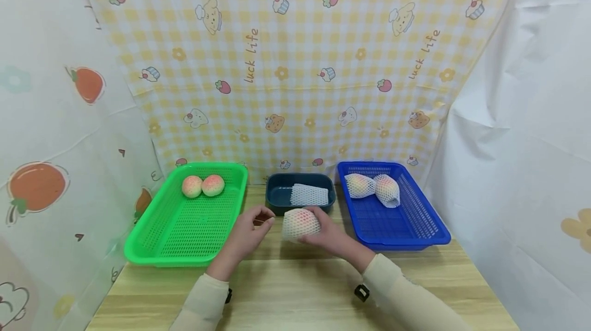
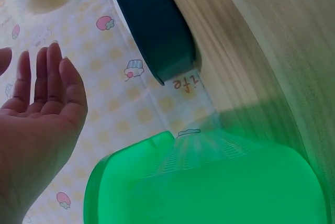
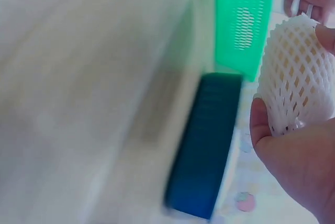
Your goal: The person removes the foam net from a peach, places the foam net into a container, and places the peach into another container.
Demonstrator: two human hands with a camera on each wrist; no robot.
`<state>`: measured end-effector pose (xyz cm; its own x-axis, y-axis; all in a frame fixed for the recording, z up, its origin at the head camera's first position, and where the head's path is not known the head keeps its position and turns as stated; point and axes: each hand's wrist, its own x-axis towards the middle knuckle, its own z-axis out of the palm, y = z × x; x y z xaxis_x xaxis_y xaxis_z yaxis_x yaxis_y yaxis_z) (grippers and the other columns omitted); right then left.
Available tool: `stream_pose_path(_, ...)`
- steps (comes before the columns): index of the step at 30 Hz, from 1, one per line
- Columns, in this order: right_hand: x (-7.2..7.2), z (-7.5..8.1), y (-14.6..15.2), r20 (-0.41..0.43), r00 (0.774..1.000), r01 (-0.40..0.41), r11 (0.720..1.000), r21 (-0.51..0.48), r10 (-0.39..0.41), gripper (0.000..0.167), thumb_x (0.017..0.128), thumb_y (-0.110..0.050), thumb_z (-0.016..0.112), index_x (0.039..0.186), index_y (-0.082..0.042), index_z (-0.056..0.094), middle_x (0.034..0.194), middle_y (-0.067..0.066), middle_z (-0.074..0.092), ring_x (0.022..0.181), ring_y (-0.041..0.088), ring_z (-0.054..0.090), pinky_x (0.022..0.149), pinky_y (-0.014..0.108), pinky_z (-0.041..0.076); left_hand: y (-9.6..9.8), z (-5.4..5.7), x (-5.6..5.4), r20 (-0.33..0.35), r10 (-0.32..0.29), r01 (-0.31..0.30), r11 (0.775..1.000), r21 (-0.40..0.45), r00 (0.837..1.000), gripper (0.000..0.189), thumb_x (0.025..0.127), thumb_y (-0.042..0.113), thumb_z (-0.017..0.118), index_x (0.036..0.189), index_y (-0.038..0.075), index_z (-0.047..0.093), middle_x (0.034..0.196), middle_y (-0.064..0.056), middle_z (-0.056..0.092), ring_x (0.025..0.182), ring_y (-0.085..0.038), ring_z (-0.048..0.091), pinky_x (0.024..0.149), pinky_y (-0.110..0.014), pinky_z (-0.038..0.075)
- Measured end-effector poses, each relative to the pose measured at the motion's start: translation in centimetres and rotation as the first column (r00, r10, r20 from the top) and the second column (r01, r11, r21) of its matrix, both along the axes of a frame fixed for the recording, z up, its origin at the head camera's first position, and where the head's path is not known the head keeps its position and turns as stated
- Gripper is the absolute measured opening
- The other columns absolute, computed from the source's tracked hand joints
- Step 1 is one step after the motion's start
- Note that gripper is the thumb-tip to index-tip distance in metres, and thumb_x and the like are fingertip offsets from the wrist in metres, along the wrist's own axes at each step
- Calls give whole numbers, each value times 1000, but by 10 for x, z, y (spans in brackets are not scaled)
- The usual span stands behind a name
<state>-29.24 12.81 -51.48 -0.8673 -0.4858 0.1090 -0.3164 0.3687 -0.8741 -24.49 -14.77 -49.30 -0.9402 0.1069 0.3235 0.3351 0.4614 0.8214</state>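
My right hand [image 1: 325,232] grips a peach [image 1: 302,222] wrapped in a white foam net [image 3: 298,72], held in front of the dark teal tray [image 1: 277,195]. The net's open end points left in the head view. My left hand [image 1: 249,231] is a short way left of the peach, fingers bent loosely and holding nothing; the left wrist view shows its palm [image 2: 44,130] with fingers extended. Flat foam nets [image 1: 309,195] lie in the tray.
A green basket [image 1: 203,228] on the left has two bare peaches [image 1: 213,185] at its far end. On the right, a blue basket [image 1: 378,226] contains two net-wrapped peaches [image 1: 387,190]. All stand on a wooden table [image 1: 295,290] before a checkered cloth [image 1: 295,100].
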Motion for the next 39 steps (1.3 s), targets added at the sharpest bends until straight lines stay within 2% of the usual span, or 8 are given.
stream_pose_path(6,6,24,11,-22,997,-69,997,-23,69,77,95,-33,90,159,-20,49,146,13,60,121,30,66,94,45,60,0,5,2,-55,-98,100,994,35,994,10,105,11,78,114,9,75,110,-2,74,106,-21,71,98,-54,60)
stream_pose_path(10,9,30,14,-16,994,-104,994,-26,104,76,96,-32,89,160,-22,49,147,12,59,121,30,66,94,44,60,3,6,2,-102,-190,195,980,45,976,17,101,9,82,117,10,76,115,-7,74,108,-26,71,98,-57,61)
stream_pose_path(14,13,31,14,-22,992,-125,992,-12,125,78,96,-32,88,162,-20,47,146,10,60,121,27,65,96,43,60,6,5,3,-131,-256,263,964,34,958,27,98,11,86,122,12,75,120,-3,72,113,-26,70,100,-50,62)
stream_pose_path(16,15,31,14,-28,991,-133,991,-2,133,79,96,-32,88,162,-20,46,146,9,60,120,25,65,96,42,59,8,5,3,-133,-272,278,960,30,953,31,97,9,87,124,15,74,122,0,71,116,-24,70,103,-47,61)
stream_pose_path(23,19,33,13,-28,989,-144,989,25,145,78,97,-33,87,162,-23,45,145,7,59,118,23,63,94,38,58,11,6,2,-149,-330,339,940,39,932,42,93,2,87,130,15,71,131,-1,66,123,-28,67,106,-56,58)
stream_pose_path(26,21,35,12,-28,988,-149,988,30,150,78,97,-35,88,161,-23,45,144,6,60,118,23,64,95,38,59,13,7,2,-157,-343,352,935,32,926,44,93,3,88,132,14,69,132,-3,65,124,-27,67,104,-48,60)
stream_pose_path(31,23,39,10,-41,987,-157,987,36,158,76,97,-35,88,160,-21,47,142,5,61,117,22,64,94,37,59,14,8,2,-145,-350,357,934,25,925,47,93,3,88,134,15,67,135,-5,63,125,-24,66,104,-36,60)
stream_pose_path(39,23,41,7,-43,982,-183,983,32,184,73,97,-32,89,157,-21,50,138,3,64,115,22,65,94,36,58,16,7,1,-117,-361,363,932,-2,925,53,92,1,86,138,14,65,138,-3,61,127,-25,64,104,-37,60)
